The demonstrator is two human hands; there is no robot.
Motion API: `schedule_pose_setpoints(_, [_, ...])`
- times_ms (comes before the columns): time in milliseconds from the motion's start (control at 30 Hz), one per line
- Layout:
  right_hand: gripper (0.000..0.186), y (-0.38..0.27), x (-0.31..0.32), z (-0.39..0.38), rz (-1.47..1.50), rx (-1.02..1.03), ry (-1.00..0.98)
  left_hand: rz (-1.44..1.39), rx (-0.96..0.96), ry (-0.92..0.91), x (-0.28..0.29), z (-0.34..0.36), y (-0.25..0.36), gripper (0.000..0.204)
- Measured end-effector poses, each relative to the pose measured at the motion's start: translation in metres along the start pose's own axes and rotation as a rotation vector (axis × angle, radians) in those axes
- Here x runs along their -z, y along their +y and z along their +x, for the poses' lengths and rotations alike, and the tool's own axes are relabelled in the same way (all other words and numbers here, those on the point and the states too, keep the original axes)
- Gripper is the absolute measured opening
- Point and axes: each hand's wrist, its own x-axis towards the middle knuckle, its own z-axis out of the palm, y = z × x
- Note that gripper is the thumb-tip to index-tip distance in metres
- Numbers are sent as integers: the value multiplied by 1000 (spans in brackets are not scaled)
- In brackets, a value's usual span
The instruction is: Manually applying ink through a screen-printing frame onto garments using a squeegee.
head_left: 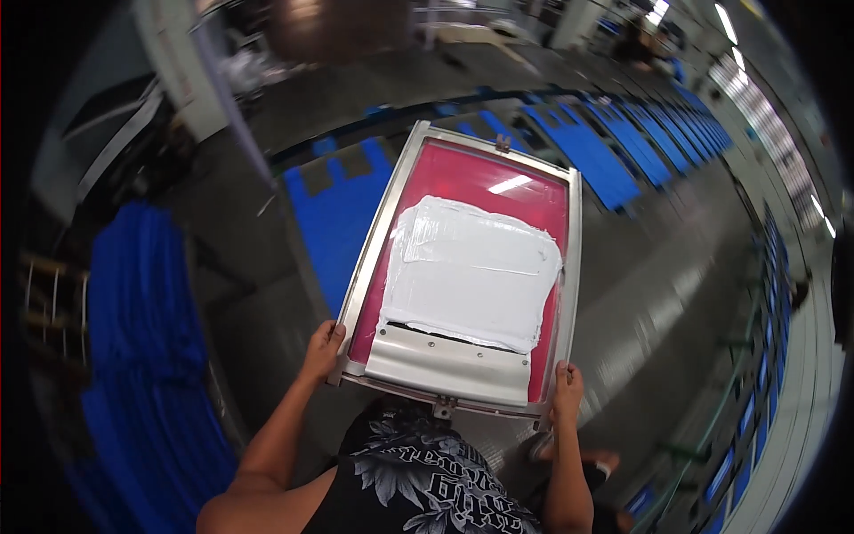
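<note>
I carry a silver metal printing screen [574, 231] with a pink mesh [476, 165] in front of me. Thick white paste [467, 276] covers much of the mesh, and a wide metal squeegee [454, 369] lies across the screen at the end nearest my body. My left hand [325, 350] grips the frame's left side near the lower corner. My right hand [566, 390] grips the opposite side near the lower right corner. The frame hides some of my fingers from view.
Blue fabric pieces [578, 151] lie in a long row of stations beyond the screen. A pile of blue cloth [142, 320] is at my left, beside a wooden rack [49, 303]. Another long row with blue pieces [765, 356] runs along the right. A pale pillar [200, 89] stands behind.
</note>
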Motion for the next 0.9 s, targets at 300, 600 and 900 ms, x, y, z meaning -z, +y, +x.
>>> schedule_pose_setpoints(300, [55, -26, 7, 33, -185, 232, -292, 73, 27, 387, -23, -155, -1, 39])
schedule_pose_setpoints(600, [58, -43, -33, 76, -248, 304, -446, -48, 15, 601, -56, -162, -17, 35])
schedule_pose_setpoints(900, [56, -47, -50, 87, -205, 270, -530, 4, 81, 657, -54, -163, -15, 35])
